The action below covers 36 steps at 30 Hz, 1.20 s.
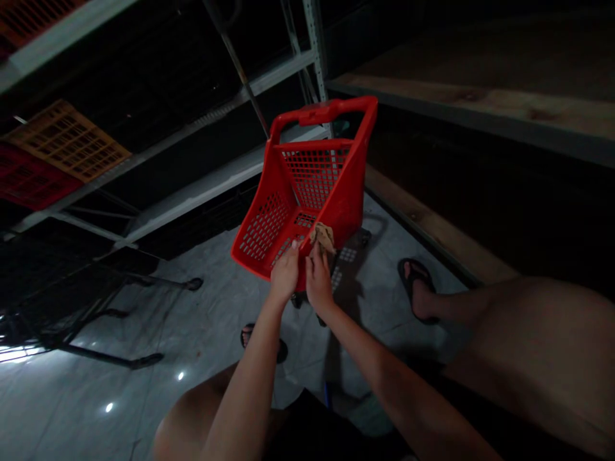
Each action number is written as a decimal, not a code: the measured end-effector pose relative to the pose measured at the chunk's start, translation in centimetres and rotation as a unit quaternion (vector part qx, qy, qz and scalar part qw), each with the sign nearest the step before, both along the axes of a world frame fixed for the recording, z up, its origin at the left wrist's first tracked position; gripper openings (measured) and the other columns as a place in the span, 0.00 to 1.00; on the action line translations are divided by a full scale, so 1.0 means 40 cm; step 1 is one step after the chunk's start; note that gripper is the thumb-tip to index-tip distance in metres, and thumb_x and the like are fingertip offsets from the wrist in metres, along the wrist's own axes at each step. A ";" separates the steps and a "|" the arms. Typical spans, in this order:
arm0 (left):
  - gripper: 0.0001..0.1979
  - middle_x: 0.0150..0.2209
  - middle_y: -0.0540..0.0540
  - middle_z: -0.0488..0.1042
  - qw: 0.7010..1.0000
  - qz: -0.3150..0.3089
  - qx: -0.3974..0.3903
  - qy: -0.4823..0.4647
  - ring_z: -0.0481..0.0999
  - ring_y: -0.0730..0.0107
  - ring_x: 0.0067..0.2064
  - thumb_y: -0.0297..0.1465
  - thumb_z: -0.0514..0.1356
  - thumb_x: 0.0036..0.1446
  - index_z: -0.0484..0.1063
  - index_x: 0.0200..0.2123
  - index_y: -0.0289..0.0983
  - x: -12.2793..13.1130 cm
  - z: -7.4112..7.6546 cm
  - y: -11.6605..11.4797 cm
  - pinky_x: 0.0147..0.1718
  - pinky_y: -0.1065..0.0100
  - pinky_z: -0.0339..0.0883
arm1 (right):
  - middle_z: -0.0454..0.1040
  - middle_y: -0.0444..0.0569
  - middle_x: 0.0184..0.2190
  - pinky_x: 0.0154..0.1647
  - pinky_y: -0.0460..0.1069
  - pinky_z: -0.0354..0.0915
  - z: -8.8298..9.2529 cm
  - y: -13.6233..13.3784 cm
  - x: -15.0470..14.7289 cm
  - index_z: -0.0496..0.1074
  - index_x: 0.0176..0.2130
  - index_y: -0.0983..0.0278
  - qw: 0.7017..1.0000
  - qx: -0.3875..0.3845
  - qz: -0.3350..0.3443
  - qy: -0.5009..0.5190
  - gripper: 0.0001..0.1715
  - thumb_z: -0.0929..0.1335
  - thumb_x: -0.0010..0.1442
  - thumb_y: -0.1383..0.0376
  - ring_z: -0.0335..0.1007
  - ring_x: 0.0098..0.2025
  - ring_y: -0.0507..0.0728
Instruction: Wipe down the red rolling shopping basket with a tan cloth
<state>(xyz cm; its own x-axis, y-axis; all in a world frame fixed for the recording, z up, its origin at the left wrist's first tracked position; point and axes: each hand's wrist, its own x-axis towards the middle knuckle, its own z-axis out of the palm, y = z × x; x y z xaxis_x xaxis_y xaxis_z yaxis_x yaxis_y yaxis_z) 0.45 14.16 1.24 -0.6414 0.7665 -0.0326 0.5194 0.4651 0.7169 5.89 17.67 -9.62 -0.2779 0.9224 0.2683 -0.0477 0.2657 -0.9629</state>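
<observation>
A red plastic shopping basket point(307, 186) with perforated walls and a tall handle stands tilted on the tiled floor in front of me. My left hand point(285, 274) grips its near rim, fingers curled over the edge. Beside it, my right hand point(319, 280) pinches a small brownish cloth point(323, 237) against the rim and inner wall of the basket. I am seated, with both knees and sandalled feet in view below.
Metal shelving point(202, 186) runs along the left with orange and red crates point(67, 137). A wooden shelf point(480, 102) and wooden ledge point(423, 221) lie on the right. Black wire frames point(96, 320) stand on the floor at the left. The scene is dim.
</observation>
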 end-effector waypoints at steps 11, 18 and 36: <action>0.24 0.57 0.46 0.82 0.998 0.019 0.001 0.061 0.81 0.54 0.59 0.45 0.51 0.72 0.79 0.60 0.44 0.075 -0.053 -0.072 0.62 0.53 0.72 | 0.50 0.51 0.78 0.79 0.69 0.38 0.126 0.251 -0.045 0.56 0.75 0.57 0.987 0.006 -0.153 0.044 0.35 0.55 0.75 0.53 0.28 0.81 0.58; 0.22 0.54 0.45 0.83 0.995 -0.003 0.017 0.100 0.85 0.45 0.53 0.44 0.56 0.68 0.79 0.59 0.49 0.096 -0.062 -0.155 0.51 0.46 0.81 | 0.45 0.49 0.79 0.78 0.70 0.37 0.159 0.591 -0.050 0.45 0.77 0.54 0.974 0.076 -0.200 0.074 0.38 0.55 0.73 0.57 0.23 0.81 0.57; 0.25 0.63 0.46 0.77 0.998 0.013 0.028 -0.051 0.75 0.57 0.66 0.45 0.50 0.74 0.72 0.67 0.46 0.178 -0.029 -0.048 0.67 0.56 0.67 | 0.63 0.49 0.73 0.77 0.63 0.52 0.037 0.045 0.127 0.75 0.62 0.54 0.989 -0.128 -0.051 0.062 0.32 0.64 0.65 0.47 0.56 0.76 0.63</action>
<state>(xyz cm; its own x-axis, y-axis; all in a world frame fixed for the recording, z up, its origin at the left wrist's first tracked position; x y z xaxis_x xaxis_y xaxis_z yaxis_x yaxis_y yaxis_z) 7.57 12.22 0.09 -0.6566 0.7522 -0.0550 0.4315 0.4345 0.7906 10.96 19.47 -8.12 -0.1602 0.9858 0.0495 -0.1550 0.0244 -0.9876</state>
